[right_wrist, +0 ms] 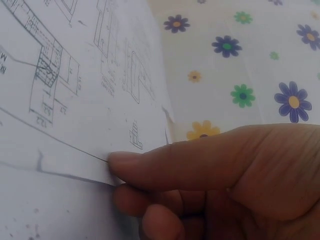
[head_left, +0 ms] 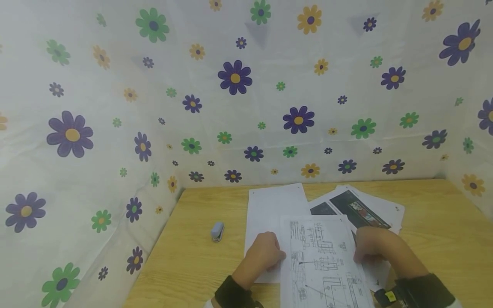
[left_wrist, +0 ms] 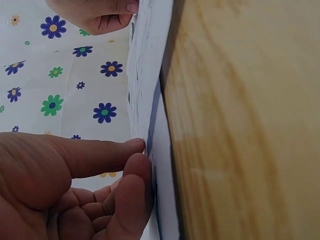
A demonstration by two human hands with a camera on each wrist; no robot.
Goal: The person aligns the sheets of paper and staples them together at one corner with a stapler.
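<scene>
A sheet of paper printed with technical drawings (head_left: 319, 261) lies between the two hands in the head view. The left hand (head_left: 265, 252) pinches its left edge; in the left wrist view the thumb (left_wrist: 107, 152) and curled index finger meet at the paper's edge. On the opposite side the right hand (head_left: 375, 246) holds the right edge, its thumb (right_wrist: 145, 167) on the printed face and its fingers curled beneath in the right wrist view. How many sheets are held together cannot be told.
A blank white sheet (head_left: 275, 203) lies partly under the drawing, on the wooden table (head_left: 185, 265). Papers with dark printed pictures (head_left: 360, 209) are spread behind the right hand. A small light-blue stapler (head_left: 217, 231) stands to the left. A flowered curtain (head_left: 269, 102) hangs around the table.
</scene>
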